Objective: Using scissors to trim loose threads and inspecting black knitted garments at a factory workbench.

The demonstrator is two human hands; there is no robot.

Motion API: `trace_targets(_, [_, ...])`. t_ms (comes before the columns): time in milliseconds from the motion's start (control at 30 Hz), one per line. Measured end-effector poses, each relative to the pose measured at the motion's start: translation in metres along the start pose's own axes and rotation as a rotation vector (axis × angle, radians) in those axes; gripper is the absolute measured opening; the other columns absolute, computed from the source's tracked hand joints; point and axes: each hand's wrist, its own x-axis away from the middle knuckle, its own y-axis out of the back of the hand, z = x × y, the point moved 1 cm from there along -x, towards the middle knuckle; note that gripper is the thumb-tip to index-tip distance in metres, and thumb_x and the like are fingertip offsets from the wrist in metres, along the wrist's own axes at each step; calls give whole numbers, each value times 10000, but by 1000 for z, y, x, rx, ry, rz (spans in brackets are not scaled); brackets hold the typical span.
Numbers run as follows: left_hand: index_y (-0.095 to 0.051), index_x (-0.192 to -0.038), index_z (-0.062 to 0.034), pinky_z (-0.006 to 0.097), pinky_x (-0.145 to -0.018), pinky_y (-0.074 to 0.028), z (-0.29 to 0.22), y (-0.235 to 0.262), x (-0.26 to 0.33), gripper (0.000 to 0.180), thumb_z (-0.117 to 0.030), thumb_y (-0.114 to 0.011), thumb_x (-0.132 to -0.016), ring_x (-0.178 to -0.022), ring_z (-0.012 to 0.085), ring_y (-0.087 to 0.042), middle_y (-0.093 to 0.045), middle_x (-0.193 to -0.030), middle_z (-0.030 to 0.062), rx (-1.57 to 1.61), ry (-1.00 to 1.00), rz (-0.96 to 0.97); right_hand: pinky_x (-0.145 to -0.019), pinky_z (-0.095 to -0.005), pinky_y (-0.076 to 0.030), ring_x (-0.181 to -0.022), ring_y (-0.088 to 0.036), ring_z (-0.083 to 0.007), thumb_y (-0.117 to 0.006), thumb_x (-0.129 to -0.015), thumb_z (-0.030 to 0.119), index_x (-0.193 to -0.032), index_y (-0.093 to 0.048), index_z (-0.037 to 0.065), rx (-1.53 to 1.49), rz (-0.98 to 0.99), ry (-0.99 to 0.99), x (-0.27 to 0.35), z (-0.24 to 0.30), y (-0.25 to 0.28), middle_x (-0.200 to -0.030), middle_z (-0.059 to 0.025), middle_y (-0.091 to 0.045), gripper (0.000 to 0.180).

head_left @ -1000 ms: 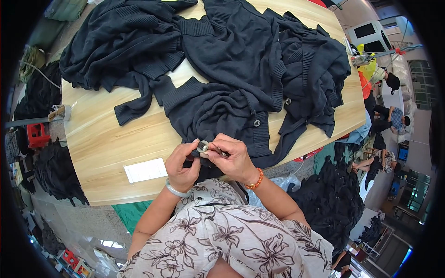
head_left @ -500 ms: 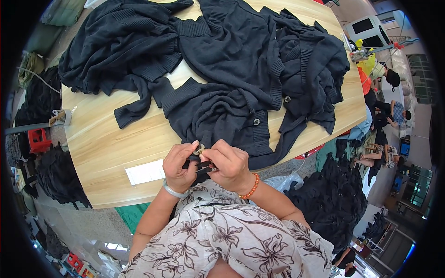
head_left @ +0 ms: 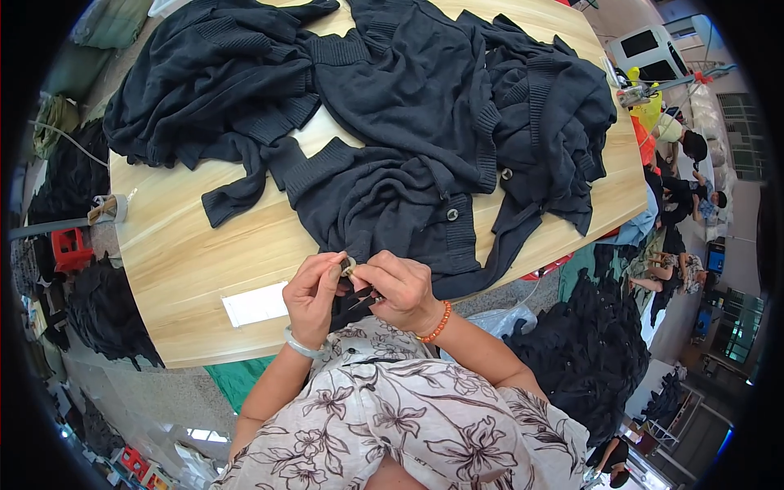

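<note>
At the near edge of the table, a black knit cardigan (head_left: 384, 192) lies bunched with its ribbed, buttoned band toward me. My left hand (head_left: 313, 296) pinches a pale button (head_left: 349, 266) at the garment's near edge between thumb and fingertips. From the other side my right hand (head_left: 402, 287) closes its thumb and forefinger at the same button. Dark thread snips (head_left: 366, 300) are tucked in the right palm, their points toward the left hand. The fingers partly cover both button and snips. Another dark button (head_left: 452, 215) shows on the band.
More black knitwear (head_left: 216, 82) heaps on the left of the wooden table (head_left: 188, 282), another pile (head_left: 555, 122) on the right. A white paper slip (head_left: 255, 305) lies left of my hands. Dark garments (head_left: 580, 351) pile beside the table; people sit farther right.
Both hands have shifted slightly left, still pinching the button. The left fingers have straightened upward a little. The cardigan stays in place.
</note>
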Motion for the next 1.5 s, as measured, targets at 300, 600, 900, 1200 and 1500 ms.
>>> trace_targets(300, [-685,-1031,28,202,-616,-570,-5,3,-5,127,-30,-619,-938,-797,103,-650,-663,-1070,114,239,236,-14,-509,-278,-476,-586,-614,-161,-691,-575,-27,-901,-682,49,1,28,33,3,-6,-1,-771,-22,-604,335])
trace_targets(600, [-613,-1015,6,258,-771,-551,-3,5,-4,115,-98,-606,-966,-893,112,-631,-666,-1108,110,270,274,-43,-520,-289,-487,-602,-621,-184,-693,-564,-32,-902,-684,51,-40,67,23,5,-2,8,-777,-22,-605,348])
trace_targets(900, [-612,-1076,16,254,-838,-520,-5,4,-5,167,-94,-622,-952,-952,122,-628,-664,-1128,125,456,359,-41,-537,-310,-487,-612,-616,-192,-690,-570,-5,-887,-658,94,-42,90,-21,5,-2,4,-777,-5,-577,333])
trace_targets(1200, [-651,-1023,41,256,-874,-496,7,2,-6,137,36,-656,-886,-949,133,-623,-662,-1093,123,314,183,-13,-531,-291,-498,-618,-633,-181,-736,-614,-6,-892,-689,71,-21,136,1,7,-7,0,-788,-26,-615,292])
trace_targets(1500, [-640,-971,32,240,-840,-492,9,2,-5,61,-3,-630,-922,-901,101,-595,-655,-1091,98,343,316,-41,-556,-326,-498,-626,-621,-211,-696,-586,7,-897,-642,104,-37,151,-38,12,-7,0,-797,-16,-556,331])
